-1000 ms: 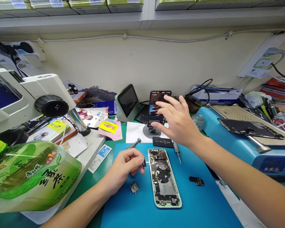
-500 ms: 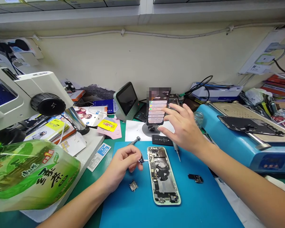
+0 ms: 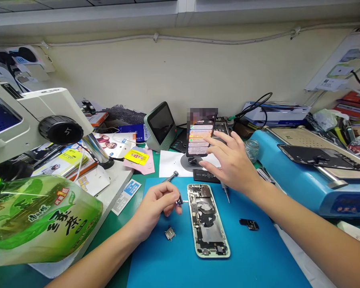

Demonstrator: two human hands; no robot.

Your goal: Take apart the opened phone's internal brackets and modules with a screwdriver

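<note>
My left hand (image 3: pixel 162 204) pinches a small dark phone part (image 3: pixel 179 201) between thumb and fingers; a thin pale strip sticks out toward the opened phone. That opened phone (image 3: pixel 208 224), with a pale green frame and bare inner parts, lies on the blue mat (image 3: pixel 156 268) just right of the hand. My right hand (image 3: pixel 228 160) is spread, its index fingertip at the lit screen of an upright smartphone (image 3: pixel 198 140) on a round stand; whether it touches is unclear. Below my left hand rests a small metal card reader (image 3: pixel 169 233). A black part (image 3: pixel 249 224) lies at the right.
A black battery (image 3: pixel 205 175) and a screwdriver (image 3: pixel 226 192) lie beneath my right hand. The microscope (image 3: pixel 60 120) and a green tea bottle (image 3: pixel 42 220) crowd the left. A blue machine (image 3: pixel 303 188) bearing a detached screen (image 3: pixel 321 157) stands right. Behind is a smart display (image 3: pixel 160 126).
The lit smartphone's list looks different, with some rows now orange. Both hands hold nearly the same pose, and the whole view has shifted slightly.
</note>
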